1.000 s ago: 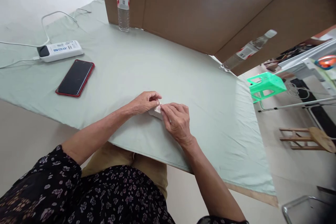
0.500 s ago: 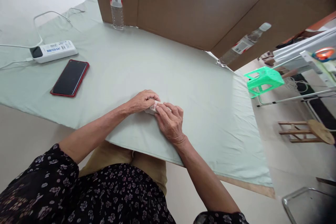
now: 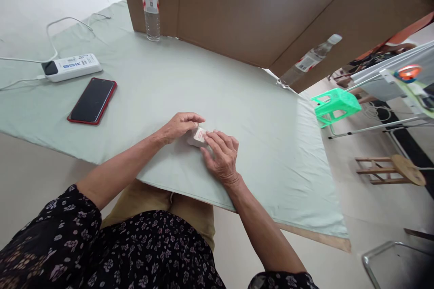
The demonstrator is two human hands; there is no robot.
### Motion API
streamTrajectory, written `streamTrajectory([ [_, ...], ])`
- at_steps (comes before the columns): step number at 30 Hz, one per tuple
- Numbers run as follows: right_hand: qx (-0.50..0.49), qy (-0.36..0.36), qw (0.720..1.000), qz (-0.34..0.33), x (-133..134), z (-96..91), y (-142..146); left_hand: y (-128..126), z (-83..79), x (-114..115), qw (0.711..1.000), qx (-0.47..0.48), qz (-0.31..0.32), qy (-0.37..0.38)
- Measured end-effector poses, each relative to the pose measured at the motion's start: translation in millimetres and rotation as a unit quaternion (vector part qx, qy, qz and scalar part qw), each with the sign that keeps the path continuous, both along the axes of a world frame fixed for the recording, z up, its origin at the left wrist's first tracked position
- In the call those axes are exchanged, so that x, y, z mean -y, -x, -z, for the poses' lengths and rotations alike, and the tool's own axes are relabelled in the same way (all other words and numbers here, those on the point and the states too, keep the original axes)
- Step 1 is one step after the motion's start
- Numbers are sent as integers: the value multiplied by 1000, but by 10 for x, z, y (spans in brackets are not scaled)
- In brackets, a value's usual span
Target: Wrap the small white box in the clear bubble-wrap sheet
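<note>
A small white packet with red print lies on the pale green tablecloth near the front edge. My left hand is at its left end, fingers stretched out over the far side and the thumb close to or touching it. From the right, my right hand holds the packet, with fingers curled over its right end and the thumb on the near side. That right end is hidden under the fingers.
Left on the table are a phone in a red case and a white power bank with cables. Two plastic bottles, one upright and one appearing tilted, stand by a brown cardboard panel. Beyond the right edge are green and wooden stools.
My left hand has loosened and moved slightly left and away, its fingers now straighter. More of the packet's printed face shows. My right fingers have lifted a little but stay at the packet.
</note>
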State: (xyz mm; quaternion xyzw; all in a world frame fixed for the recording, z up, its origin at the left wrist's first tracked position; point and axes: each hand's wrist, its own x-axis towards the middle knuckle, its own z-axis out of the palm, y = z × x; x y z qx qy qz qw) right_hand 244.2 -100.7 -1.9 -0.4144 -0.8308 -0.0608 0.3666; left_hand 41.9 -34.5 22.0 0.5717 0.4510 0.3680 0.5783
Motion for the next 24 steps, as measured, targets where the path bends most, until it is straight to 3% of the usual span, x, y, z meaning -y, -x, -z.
streamTrajectory([
  [7, -167, 89, 978, 93, -71, 6, -154, 94, -28, -102, 991, 61, -116, 36],
  [12, -207, 121, 967, 90, -109, 21, -192, 142, -53, -117, 986, 43, -154, 48],
  [17, -180, 107, 974, 85, -109, 33, -177, 161, -97, -85, 990, -36, -128, 34],
  [24, -116, 80, 987, 73, -152, -108, -119, 162, -141, -41, 986, -163, -23, -4],
])
